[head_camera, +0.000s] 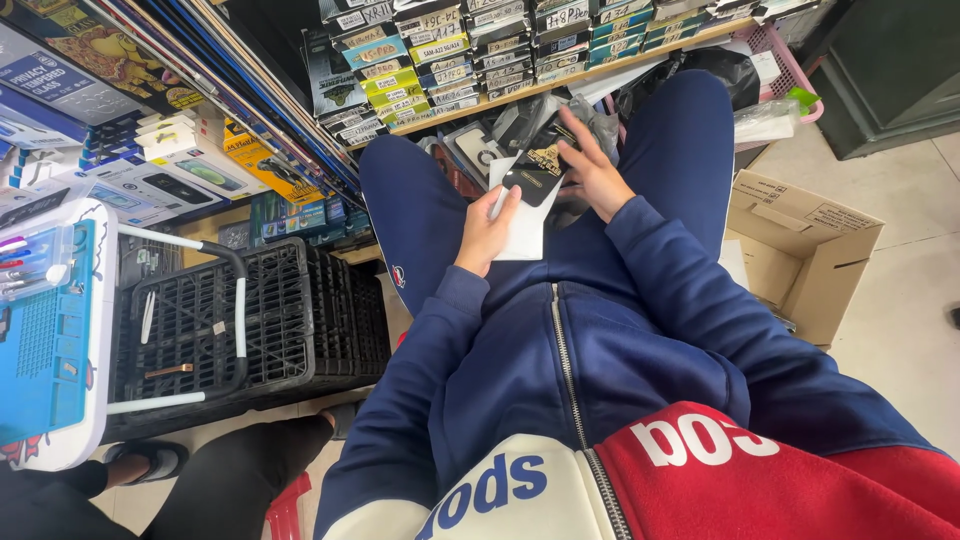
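I sit with my knees apart in a dark blue tracksuit. My left hand (484, 232) holds a white flat packet (525, 228) by its left edge, over my lap. My right hand (592, 172) grips a small black packet with gold print (537, 172) that lies on top of the white one. Both hands are close together, touching the same stack. Below the hands, between my legs, lie more flat packets in clear bags (480, 150).
A wooden shelf (560, 80) ahead carries rows of small labelled boxes. A black plastic crate (290, 320) stands at my left, a blue and white tray (50, 340) beside it. An open cardboard box (800, 250) is at my right, a pink basket (780, 60) behind it.
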